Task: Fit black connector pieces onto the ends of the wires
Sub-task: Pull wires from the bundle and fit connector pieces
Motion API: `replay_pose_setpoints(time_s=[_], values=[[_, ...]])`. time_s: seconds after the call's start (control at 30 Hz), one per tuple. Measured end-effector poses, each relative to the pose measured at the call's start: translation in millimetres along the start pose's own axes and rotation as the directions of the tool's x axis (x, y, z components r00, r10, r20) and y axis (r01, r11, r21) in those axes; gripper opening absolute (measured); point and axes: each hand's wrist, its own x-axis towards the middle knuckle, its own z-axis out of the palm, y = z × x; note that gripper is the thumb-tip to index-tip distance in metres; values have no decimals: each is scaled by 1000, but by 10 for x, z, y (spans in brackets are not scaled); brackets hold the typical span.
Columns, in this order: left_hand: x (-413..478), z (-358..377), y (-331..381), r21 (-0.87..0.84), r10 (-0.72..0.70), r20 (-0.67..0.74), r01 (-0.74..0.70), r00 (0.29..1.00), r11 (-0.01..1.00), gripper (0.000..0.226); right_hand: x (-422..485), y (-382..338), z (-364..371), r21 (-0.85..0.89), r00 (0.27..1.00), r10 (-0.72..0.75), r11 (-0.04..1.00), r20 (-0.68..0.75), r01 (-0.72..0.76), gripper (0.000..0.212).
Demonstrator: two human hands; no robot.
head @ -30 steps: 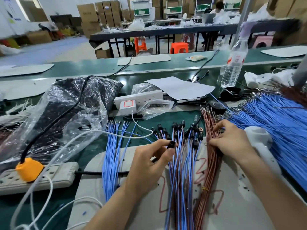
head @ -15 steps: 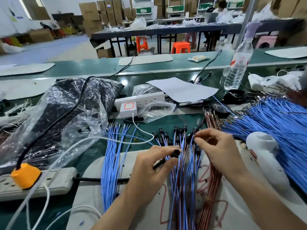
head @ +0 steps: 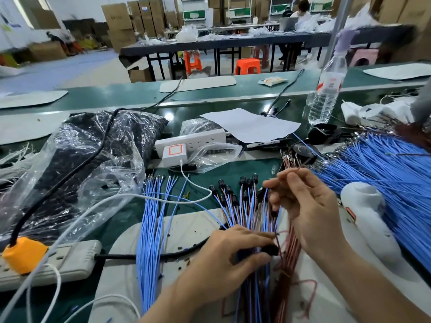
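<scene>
My left hand (head: 227, 257) is low over the wire bundle and pinches a black connector piece (head: 270, 250) between thumb and fingers. My right hand (head: 307, 206) is raised above the bundle, pinching a thin brown wire (head: 279, 241) that runs down to the connector. Blue and brown wires with black connectors fitted (head: 242, 194) fan out on the green table. A bundle of bare blue wires (head: 156, 220) lies to the left. Brown wires with bare metal ends (head: 288, 159) lie behind my right hand.
A big heap of blue wires (head: 384, 178) fills the right side beside a white tool (head: 366, 210). A plastic bag of black parts (head: 77, 159), power strips (head: 70, 259), a white charger (head: 175, 153), paper (head: 251, 124) and a water bottle (head: 326, 92) stand around.
My right hand left the brown wire ends, moved left and lifted up with one brown wire. My left hand moved right and down with the connector, close to that wire.
</scene>
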Motion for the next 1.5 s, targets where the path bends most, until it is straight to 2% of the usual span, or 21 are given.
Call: replay_pose_setpoints(time_s=[0.1, 0.2, 0.33, 0.43, 0.53, 0.67, 0.77, 0.9, 0.97, 1.03, 1.17, 1.37, 1.5], values=[[1, 13, 14, 19, 10, 56, -11, 998, 1000, 25, 49, -46, -34, 107, 997, 8, 994, -76, 0, 16], [-7, 38, 27, 42, 9, 96, -13, 995, 999, 24, 47, -65, -19, 117, 997, 56, 992, -60, -49, 18], [-8, 28, 45, 35, -8, 72, 6, 997, 999, 25, 2, -10, 0, -99, 990, 136, 985, -44, -140, 21], [5, 30, 61, -27, -44, 49, 45, 998, 999, 26, -8, 8, 12, -127, 987, 155, 979, -48, -160, 24], [22, 37, 50, -113, -80, 22, 82, 997, 990, 26, -11, 0, 13, -142, 979, 202, 970, 24, -196, 27], [19, 41, 21, -230, -124, -37, 113, 992, 967, 20, -66, 48, 28, -356, 947, 300, 902, 113, -243, 18], [13, 35, 2, -280, -133, -64, 110, 989, 954, 17, -95, 88, 43, -458, 937, 316, 862, 149, -218, 20], [16, 30, 18, -271, -123, -74, 98, 990, 958, 19, -97, 29, 49, -529, 894, 362, 829, 264, -179, 18], [12, 26, 25, -243, -130, -61, 111, 990, 964, 20, -82, 26, 40, -548, 884, 387, 814, 264, -193, 18], [7, 27, 35, -152, -139, -10, 136, 990, 979, 25, -61, 59, 27, -496, 904, 390, 828, 174, -262, 19], [-17, 59, 75, 62, -92, 156, 83, 983, 995, 32, -14, 115, -1, -226, 933, 355, 906, -57, -359, 20], [-14, 22, 126, 82, -106, 192, 92, 976, 992, 30, 16, 131, -16, -41, 945, 250, 964, -211, -264, 18], [-13, 26, 132, 88, -106, 202, 90, 974, 992, 30, 16, 114, -42, 0, 933, 254, 965, -256, -262, 19]])
